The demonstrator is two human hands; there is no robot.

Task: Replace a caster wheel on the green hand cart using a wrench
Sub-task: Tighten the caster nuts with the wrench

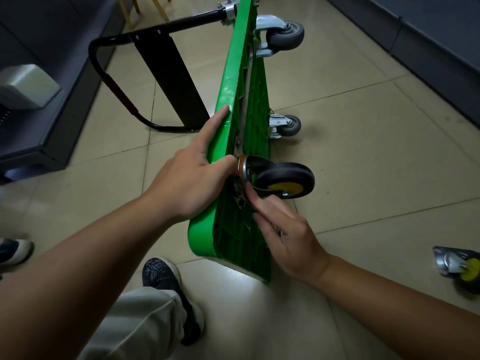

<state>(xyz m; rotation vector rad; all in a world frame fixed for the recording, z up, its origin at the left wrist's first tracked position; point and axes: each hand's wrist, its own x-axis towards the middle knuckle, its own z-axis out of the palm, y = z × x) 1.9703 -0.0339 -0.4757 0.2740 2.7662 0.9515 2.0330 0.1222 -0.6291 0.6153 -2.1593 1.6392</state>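
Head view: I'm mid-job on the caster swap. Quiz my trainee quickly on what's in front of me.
1. True or false: the green hand cart stands on all its wheels.
2. The right hand has its fingertips at: A) the black handle; B) the mount of the black-and-yellow caster wheel; C) a grey caster.
3. Fill in: a loose caster lies on the ____.
Key: 1 false, it is tipped on its side edge, with the left hand on the upper edge. 2 B. 3 floor.
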